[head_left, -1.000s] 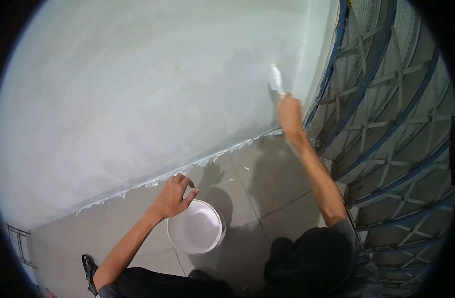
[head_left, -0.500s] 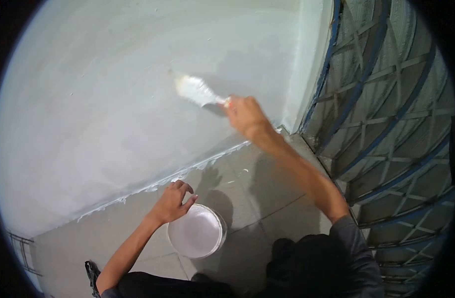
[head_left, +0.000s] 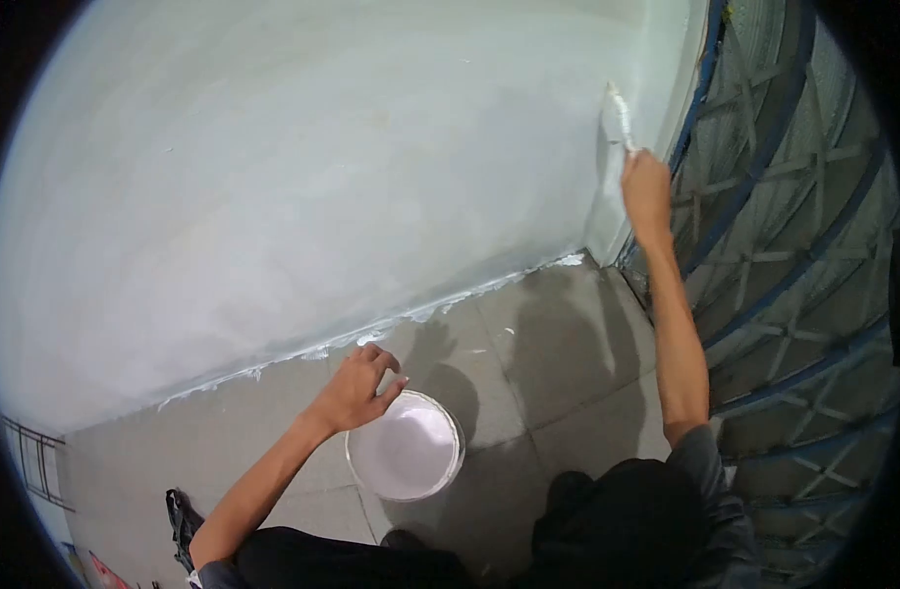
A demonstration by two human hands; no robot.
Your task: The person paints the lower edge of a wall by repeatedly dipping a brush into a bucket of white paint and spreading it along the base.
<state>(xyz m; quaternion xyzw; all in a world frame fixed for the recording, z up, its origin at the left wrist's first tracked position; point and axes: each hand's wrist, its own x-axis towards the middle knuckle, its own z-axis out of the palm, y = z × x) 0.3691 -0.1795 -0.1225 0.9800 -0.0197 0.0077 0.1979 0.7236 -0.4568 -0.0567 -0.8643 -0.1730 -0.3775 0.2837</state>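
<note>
My right hand [head_left: 647, 188] is closed around the handle of a paintbrush [head_left: 619, 118], whose white-coated bristles point up near the right corner of the pale wall [head_left: 302, 177]. Below and to the left, my left hand [head_left: 359, 391] hovers by the upper left rim of a round white bucket [head_left: 406, 448]. Its fingers are curled but apart, with nothing between them. Pale paint lies inside the bucket, which stands on the grey tiled floor [head_left: 489, 393].
A folding metal gate [head_left: 793, 245] with blue bars runs down the right side. White smears follow the wall's bottom edge. A black item [head_left: 182, 520] lies at lower left, near a dark metal rack [head_left: 39, 461]. My knees are at the bottom.
My right hand has swept the brush right across the wall to the corner, turning it edge-on. My left hand stays by the bucket. The view has shifted slightly.
</note>
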